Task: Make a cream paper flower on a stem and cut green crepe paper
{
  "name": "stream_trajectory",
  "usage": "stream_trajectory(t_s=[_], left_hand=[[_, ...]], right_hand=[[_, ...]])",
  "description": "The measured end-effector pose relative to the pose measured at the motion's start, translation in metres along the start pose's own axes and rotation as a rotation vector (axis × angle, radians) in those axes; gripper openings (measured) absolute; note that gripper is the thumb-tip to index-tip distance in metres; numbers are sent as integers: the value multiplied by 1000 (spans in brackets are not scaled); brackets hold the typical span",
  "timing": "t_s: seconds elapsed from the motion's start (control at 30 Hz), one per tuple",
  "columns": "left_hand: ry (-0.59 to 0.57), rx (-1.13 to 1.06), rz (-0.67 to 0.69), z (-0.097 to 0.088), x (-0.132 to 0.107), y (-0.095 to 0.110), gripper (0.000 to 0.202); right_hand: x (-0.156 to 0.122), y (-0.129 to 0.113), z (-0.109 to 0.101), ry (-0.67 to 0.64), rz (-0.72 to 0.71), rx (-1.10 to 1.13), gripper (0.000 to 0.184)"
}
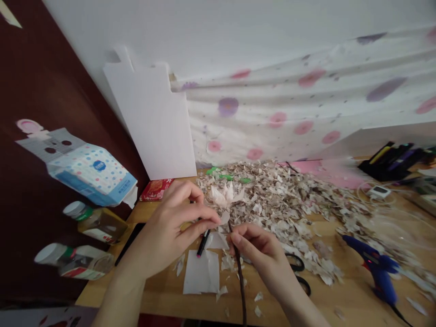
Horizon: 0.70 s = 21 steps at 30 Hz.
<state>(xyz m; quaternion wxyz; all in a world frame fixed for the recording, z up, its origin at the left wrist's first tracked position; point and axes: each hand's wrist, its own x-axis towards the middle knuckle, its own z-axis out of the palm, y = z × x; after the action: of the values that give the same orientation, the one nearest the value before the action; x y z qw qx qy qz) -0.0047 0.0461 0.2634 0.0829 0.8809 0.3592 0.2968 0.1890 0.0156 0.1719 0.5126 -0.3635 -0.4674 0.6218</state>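
My right hand (257,247) is closed around a thin dark brown twig (241,284), thumb against forefinger. The twig runs from the table's front edge up toward a whitish flower (226,195) of pale, papery petals, which appears to sit at its tip. Just below the flower, my left hand (177,220) pinches a small pale petal (225,217) between thumb and forefinger, close to the twig. Behind both hands spreads a large heap of dry petals (289,204). Black-handled scissors (295,262) lie partly hidden behind my right wrist.
A blue glue gun (373,268) with a lit red light lies at the right. White paper (201,272) and a black pen (203,244) are beneath my left hand. Two bottles (102,225) and a tissue pack (97,170) stand left. A pen holder (388,165) is back right.
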Motion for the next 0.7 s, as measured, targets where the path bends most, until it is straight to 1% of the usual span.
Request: stream_trajectory(t_s=[0.13,0.37,0.53,0.7], left_hand=[[-52,14,-19,0,5,-1,13],[-33,110,-5,2,13,0,11],[-107,107,1,0,15,-1,11],[-127,108,20,-1,18,-3,10]], right_hand=[[-2,-2,-2,-4,5,-21,40],[-1,0,-6,-19,-12,-61,40],[1,0,-7,-15,4,-49,38],[1,3,-8,-25,-17,-57,37]])
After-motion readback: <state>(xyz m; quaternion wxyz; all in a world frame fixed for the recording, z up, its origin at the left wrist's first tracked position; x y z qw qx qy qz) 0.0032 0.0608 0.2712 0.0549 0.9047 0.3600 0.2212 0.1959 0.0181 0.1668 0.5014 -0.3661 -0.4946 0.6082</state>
